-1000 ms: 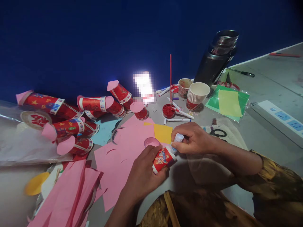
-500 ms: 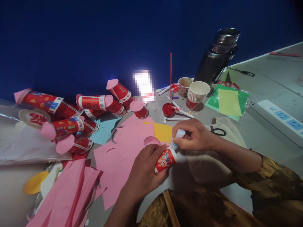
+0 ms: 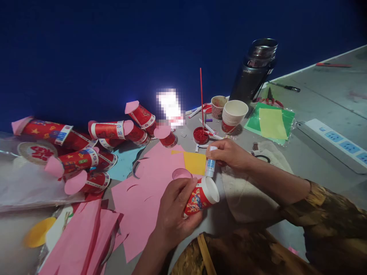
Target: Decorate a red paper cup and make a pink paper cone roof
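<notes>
My left hand (image 3: 178, 206) is wrapped round a red paper cup (image 3: 200, 199) with a printed figure on its side. The cup lies tilted, its white mouth facing right. Just above that mouth, my right hand (image 3: 226, 152) grips a white and blue glue stick (image 3: 210, 164), held upright with its lower end close to the rim. A small gap shows between the glue stick and the cup. Beneath and left of my left hand spreads a pink paper sheet (image 3: 155, 198) with curved cuts. Yellow paper (image 3: 195, 162) lies behind the glue stick.
Several decorated red cups (image 3: 77, 160) with pink paper discs are piled at left. A stack of paper cups (image 3: 234, 114), a red paint pot (image 3: 200, 135) and a dark thermos (image 3: 254, 72) stand at the back. A power strip (image 3: 338, 141) lies at right.
The cup has turned in my left hand, so its white opening now shows. My right hand has lifted the glue stick slightly off the cup. The camera view has shifted a little.
</notes>
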A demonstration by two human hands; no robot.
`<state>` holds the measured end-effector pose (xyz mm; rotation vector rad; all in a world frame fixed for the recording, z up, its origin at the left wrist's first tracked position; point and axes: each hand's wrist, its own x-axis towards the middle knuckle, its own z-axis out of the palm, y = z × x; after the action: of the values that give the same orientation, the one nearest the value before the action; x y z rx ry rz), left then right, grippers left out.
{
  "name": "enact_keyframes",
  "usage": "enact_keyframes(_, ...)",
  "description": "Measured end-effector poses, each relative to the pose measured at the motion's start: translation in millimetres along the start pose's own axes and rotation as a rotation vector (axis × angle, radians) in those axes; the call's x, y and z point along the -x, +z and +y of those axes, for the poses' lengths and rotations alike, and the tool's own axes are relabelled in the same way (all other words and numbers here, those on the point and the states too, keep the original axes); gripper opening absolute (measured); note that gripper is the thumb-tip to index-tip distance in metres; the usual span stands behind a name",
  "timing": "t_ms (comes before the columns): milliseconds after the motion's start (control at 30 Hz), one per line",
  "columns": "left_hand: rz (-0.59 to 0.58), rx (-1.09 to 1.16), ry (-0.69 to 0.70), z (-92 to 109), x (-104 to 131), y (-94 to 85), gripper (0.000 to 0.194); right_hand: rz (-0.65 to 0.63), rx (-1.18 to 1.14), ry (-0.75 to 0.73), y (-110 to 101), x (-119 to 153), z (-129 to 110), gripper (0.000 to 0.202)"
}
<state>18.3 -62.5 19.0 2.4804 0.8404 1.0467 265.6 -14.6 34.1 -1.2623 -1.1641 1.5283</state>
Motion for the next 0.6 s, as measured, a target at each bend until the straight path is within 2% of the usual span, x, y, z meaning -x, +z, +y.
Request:
enact_keyframes(200,0.198,-0.150,-0.029,3,-5,1.4,0.069,0.014,-0.315,0.161,12,-3,4,0.036)
enact_keyframes(400,0.341,-0.331,-0.086,-2,-6,0.5,0.065,-0.019,-0.426,0.212,24,2,7,0.043)
enact_keyframes(500,0.322,-0.242,-0.232,-3,-4,-0.4,0.059,0.047,-0.425,0.115,27,6,9,0.043)
enact_keyframes(600,0.243,0.025,-0.526,1,-4,-2.3,0.050,0.114,-0.274,-0.074,24,10,8,0.038)
